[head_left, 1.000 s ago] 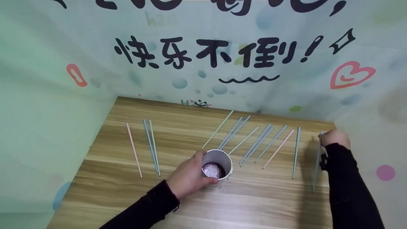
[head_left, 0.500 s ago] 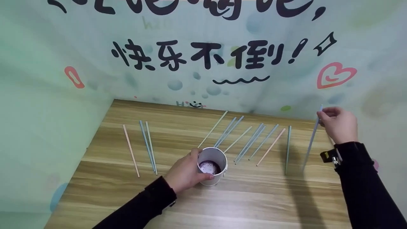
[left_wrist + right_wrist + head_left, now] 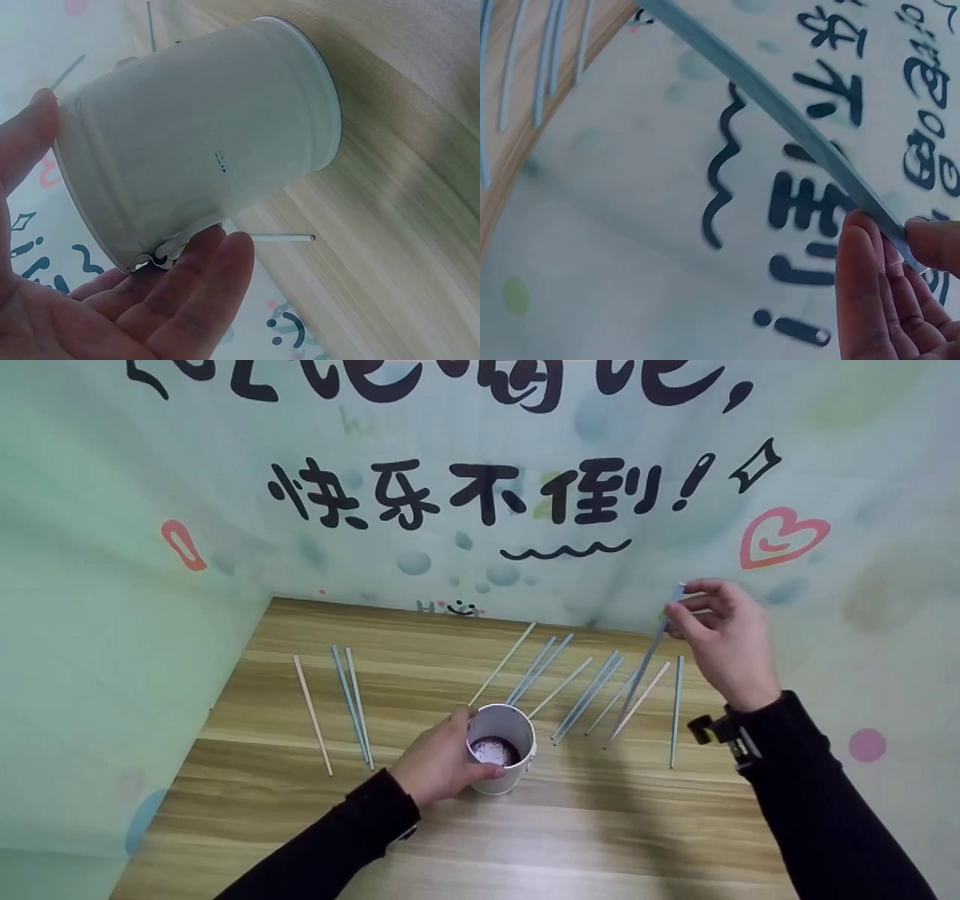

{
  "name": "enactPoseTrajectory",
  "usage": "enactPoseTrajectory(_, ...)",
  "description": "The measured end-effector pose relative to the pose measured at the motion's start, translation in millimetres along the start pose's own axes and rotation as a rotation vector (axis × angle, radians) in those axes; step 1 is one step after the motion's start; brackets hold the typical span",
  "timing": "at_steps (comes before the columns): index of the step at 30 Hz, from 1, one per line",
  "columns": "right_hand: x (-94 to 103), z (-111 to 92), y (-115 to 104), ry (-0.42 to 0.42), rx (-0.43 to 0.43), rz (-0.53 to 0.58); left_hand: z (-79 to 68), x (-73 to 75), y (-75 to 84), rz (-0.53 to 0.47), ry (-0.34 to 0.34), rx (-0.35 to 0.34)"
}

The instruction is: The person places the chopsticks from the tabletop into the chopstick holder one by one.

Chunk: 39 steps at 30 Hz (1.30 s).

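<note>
My left hand (image 3: 439,765) grips a small white metal pail (image 3: 195,127) at the middle of the table, thumb on the near rim and fingers round the far left side. Its mouth faces up, and a dark patchy bottom shows inside. In the left wrist view, fingers lie by the pail's handle lug. My right hand (image 3: 727,649) pinches a blue straw (image 3: 780,112) close to its top end, between thumb and fingers. This straw slants down to the left, overlapping a pink straw (image 3: 646,690) in the head view.
Several blue and pale straws (image 3: 589,701) lie in a slanting row behind and right of the pail. At far right lies one blue straw (image 3: 676,712). Three more straws (image 3: 350,705) lie at left. A printed cloth (image 3: 420,570) hangs behind the wooden table (image 3: 285,825).
My right hand has lifted the blue straw from the table's right side and carried it up and left. The left hand stays on the pail. The head view has shifted slightly.
</note>
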State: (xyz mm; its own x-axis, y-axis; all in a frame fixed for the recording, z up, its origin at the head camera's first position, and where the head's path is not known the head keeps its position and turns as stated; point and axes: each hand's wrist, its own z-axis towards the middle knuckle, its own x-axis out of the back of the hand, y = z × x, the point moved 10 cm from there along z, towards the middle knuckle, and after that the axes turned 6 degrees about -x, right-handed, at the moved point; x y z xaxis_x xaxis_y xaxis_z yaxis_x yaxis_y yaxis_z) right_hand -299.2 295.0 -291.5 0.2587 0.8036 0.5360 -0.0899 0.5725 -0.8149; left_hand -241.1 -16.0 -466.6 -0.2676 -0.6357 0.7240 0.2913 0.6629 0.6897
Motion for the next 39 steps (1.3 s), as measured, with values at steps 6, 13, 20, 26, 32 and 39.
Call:
enactPoseTrajectory(6, -14.0, -7, -26, 0.007, 0.045, 0.084, 1.3, 1.6, 1.4, 0.003, 0.013, -0.03)
enactPoseTrajectory(13, -24.8, -13, -47, 0.005, 0.112, 0.195, 1.9, 1.1, 1.5, 0.001, 0.023, -0.04)
enactPoseTrajectory(20, -34.5, -13, -56, 0.001, 0.116, 0.268, 1.5, 0.8, 1.1, -0.013, 0.017, -0.035)
enactPoseTrajectory(26, -49.6, -15, -52, -0.026, 0.102, 0.306, 0.8, 1.1, 1.7, -0.01, 0.016, -0.042)
enactPoseTrajectory(32, -66.0, -18, -44, -0.057, 0.081, 0.35, -0.1, 0.4, 0.5, -0.004, 0.014, -0.038)
enactPoseTrajectory(39, -83.3, -20, -34, -0.092, 0.051, 0.334, 1.2, 0.9, 1.5, -0.002, 0.023, -0.053)
